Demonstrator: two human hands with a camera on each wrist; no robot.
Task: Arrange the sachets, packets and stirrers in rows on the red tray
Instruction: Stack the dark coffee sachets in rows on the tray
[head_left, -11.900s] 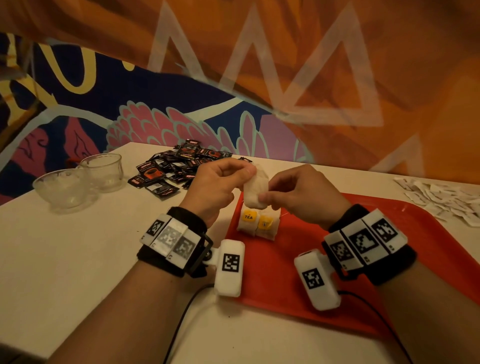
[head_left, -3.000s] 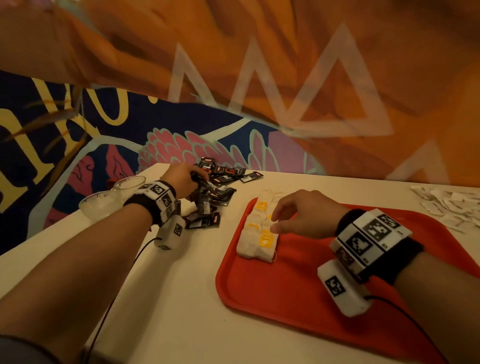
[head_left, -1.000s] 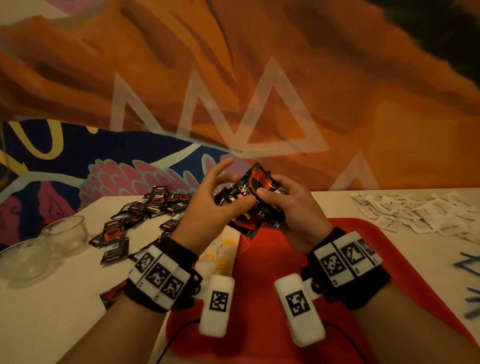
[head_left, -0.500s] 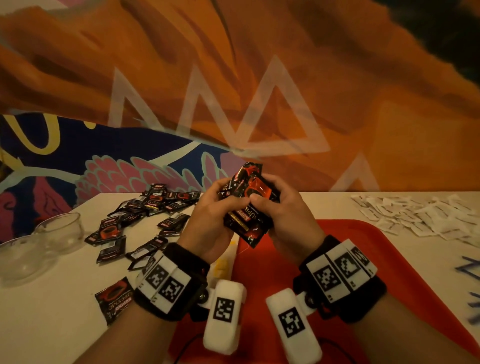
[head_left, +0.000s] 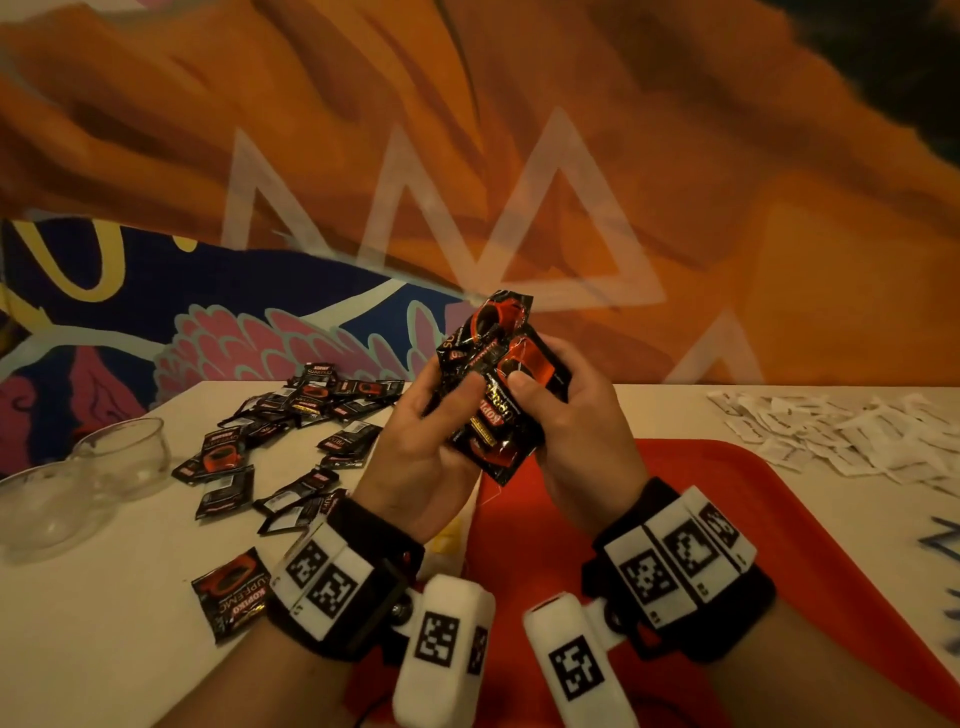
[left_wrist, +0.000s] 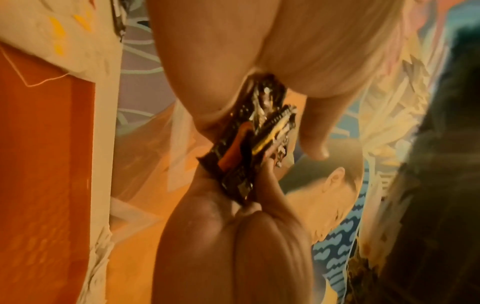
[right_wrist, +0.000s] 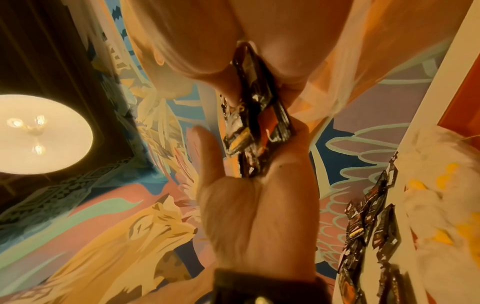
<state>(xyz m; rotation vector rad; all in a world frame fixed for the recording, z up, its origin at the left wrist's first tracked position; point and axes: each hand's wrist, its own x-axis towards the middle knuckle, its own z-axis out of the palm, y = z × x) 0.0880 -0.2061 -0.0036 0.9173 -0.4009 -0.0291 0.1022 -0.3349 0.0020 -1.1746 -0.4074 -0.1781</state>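
Both hands hold a bunch of black-and-red coffee sachets (head_left: 496, 389) up above the left end of the red tray (head_left: 810, 530). My left hand (head_left: 441, 410) grips the bunch from the left, thumb on its face. My right hand (head_left: 540, 395) grips it from the right, thumb pressed on the front. The bunch shows edge-on in the left wrist view (left_wrist: 249, 148) and in the right wrist view (right_wrist: 257, 127). White tea bags with yellow tags (right_wrist: 441, 205) lie on the tray's left end, mostly hidden behind my left hand in the head view.
More coffee sachets (head_left: 291, 436) lie scattered on the white table at left, one near my left wrist (head_left: 234, 592). Two glass bowls (head_left: 88, 483) stand at the far left. A heap of white paper packets (head_left: 857, 431) lies at the back right. A painted wall rises behind.
The left hand gathered coffee sachets from the pile and brought them over the tray. In the last second both hands closed in on the bunch, squaring it up between them.
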